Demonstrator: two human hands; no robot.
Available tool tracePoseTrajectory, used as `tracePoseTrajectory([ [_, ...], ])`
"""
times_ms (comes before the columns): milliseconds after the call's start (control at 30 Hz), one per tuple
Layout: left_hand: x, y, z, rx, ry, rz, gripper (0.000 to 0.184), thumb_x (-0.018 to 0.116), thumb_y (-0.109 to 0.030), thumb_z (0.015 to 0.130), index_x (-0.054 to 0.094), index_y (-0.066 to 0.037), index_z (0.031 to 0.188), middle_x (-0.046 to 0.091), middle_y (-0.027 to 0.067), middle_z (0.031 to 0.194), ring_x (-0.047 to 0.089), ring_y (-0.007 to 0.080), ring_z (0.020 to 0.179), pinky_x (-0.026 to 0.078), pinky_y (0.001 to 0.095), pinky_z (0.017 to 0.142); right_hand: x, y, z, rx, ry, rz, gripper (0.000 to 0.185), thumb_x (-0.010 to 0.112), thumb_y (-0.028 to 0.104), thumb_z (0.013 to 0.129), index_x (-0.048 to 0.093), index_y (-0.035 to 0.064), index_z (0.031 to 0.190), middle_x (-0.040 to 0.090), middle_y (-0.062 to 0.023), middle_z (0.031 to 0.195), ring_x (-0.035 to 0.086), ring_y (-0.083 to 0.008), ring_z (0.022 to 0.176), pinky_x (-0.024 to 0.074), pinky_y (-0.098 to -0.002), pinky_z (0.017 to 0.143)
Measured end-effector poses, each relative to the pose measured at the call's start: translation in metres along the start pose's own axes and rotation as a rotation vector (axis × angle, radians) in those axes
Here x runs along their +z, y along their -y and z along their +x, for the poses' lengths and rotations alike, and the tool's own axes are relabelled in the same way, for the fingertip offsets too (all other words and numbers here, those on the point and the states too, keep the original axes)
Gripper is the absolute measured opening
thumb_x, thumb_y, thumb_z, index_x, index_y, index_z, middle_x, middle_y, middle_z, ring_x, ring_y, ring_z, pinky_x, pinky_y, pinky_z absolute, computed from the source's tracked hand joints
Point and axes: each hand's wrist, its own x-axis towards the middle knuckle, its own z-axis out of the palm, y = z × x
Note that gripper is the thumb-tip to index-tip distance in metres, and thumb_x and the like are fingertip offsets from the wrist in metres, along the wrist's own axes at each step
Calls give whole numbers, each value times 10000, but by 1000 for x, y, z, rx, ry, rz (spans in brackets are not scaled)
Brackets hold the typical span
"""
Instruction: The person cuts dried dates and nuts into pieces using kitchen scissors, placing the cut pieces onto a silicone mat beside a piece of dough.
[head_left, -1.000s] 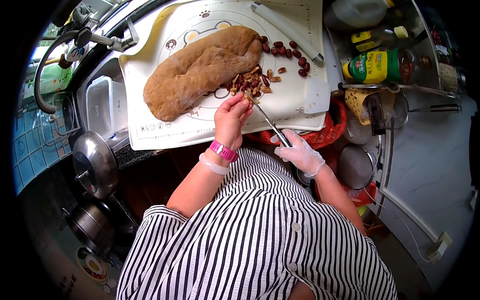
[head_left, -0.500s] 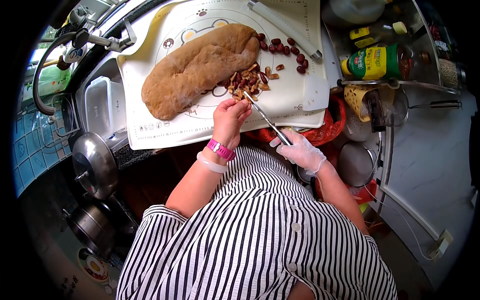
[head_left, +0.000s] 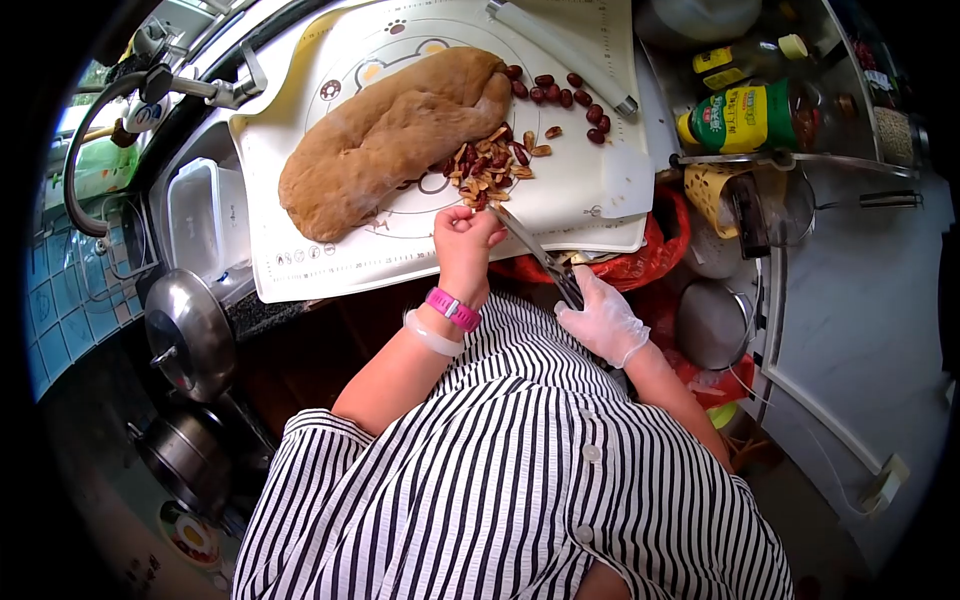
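Note:
My bare left hand (head_left: 466, 245) is closed in a pinch below the pile of cut dates (head_left: 487, 170); what its fingertips hold is too small to name. In my gloved right hand (head_left: 603, 318) are metal scissors (head_left: 540, 254), their blades pointing up and left to my left fingertips. A long brown loaf of dough (head_left: 390, 145) lies diagonally on the white mat (head_left: 560, 215). Whole red dates (head_left: 552, 92) lie to the right of the dough's upper end.
A white rolling pin (head_left: 565, 55) lies at the mat's upper right. Bottles (head_left: 745, 118) stand on a rack at the right, above a strainer (head_left: 795, 205). A red bag (head_left: 655, 255) hangs below the mat. A clear container (head_left: 205, 220) and pot lid (head_left: 190, 333) are at the left.
The scissors' blades look wider apart and have moved slightly down. My right hand has turned a little, and my left hand has shifted slightly. The mat appears shifted slightly left in view.

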Motion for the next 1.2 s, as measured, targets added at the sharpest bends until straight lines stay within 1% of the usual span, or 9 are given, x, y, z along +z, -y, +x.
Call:
tracePoseTrajectory([
  [133, 4, 15, -11, -94, 43, 31, 348, 654, 24, 827, 395, -43, 1049, 529, 34, 847, 614, 159, 769, 578, 321, 787, 2, -14, -13, 68, 53, 5, 508, 624, 245, 795, 436, -39, 1172, 615, -307, 1012, 587, -464, 983, 470, -493, 872],
  [300, 12, 31, -24, -220, 55, 107, 329, 636, 22, 840, 408, -32, 1071, 603, 101, 948, 659, 198, 833, 569, 279, 766, 4, -28, -33, 158, 40, -63, 463, 624, 234, 806, 444, -33, 1137, 618, -311, 1016, 591, -458, 996, 471, -496, 881],
  [700, 12, 68, -34, -309, 148, 152, 300, 604, 50, 843, 404, -9, 1059, 646, 124, 905, 677, 203, 790, 572, 287, 763, 6, -75, -59, 219, 120, -51, 434, 620, 237, 813, 460, -15, 1128, 625, -305, 976, 592, -460, 981, 463, -498, 867],
  [900, 13, 61, -35, -335, 138, 218, 166, 581, 8, 878, 496, -15, 1019, 642, 105, 919, 673, 201, 804, 567, 276, 723, 8, -73, -68, 237, 104, -45, 488, 610, 270, 828, 455, -30, 1180, 620, -313, 1008, 590, -459, 1006, 462, -493, 888],
  [967, 12, 43, -24, -66, 255, 216, 126, 530, -22, 900, 583, -4, 1013, 646, 93, 936, 640, 171, 764, 544, 276, 731, 14, -80, -70, 229, 85, 0, 515, 607, 278, 830, 451, -41, 1202, 617, -317, 1030, 589, -455, 1020, 461, -487, 903],
  [1000, 19, 30, -21, 95, 155, 239, 183, 491, -25, 920, 656, 6, 993, 629, 46, 877, 573, 122, 742, 494, 247, 730, 19, -87, -70, 206, 54, -34, 538, 606, 283, 830, 447, -49, 1222, 615, -310, 1060, 588, -447, 1038, 461, -476, 919],
  [1033, 15, 24, -11, 276, 154, 228, 213, 475, -17, 927, 668, 5, 1017, 606, 55, 915, 570, 127, 801, 486, 250, 752, 19, -88, -70, 184, 22, -67, 561, 605, 288, 830, 442, -57, 1241, 614, -304, 1090, 587, -438, 1055, 461, -464, 935],
  [1100, 5, 11, 8, 653, 132, 537, 218, 496, -28, 946, 684, -18, 1055, 515, 71, 1047, 534, 153, 997, 454, 257, 839, 11, -80, -66, 222, 47, -102, 548, 614, 285, 823, 452, -51, 1225, 618, -287, 1100, 590, -426, 1060, 463, -457, 936],
  [1200, 3, -4, 17, 1049, -57, 976, 270, 549, 19, 862, 700, -88, 1059, 540, 138, 1124, 550, 283, 1012, 451, 344, 895, 2, -70, -57, 277, 90, -179, 524, 634, 281, 807, 469, -34, 1192, 627, -258, 1100, 598, -404, 1057, 470, -447, 931],
])
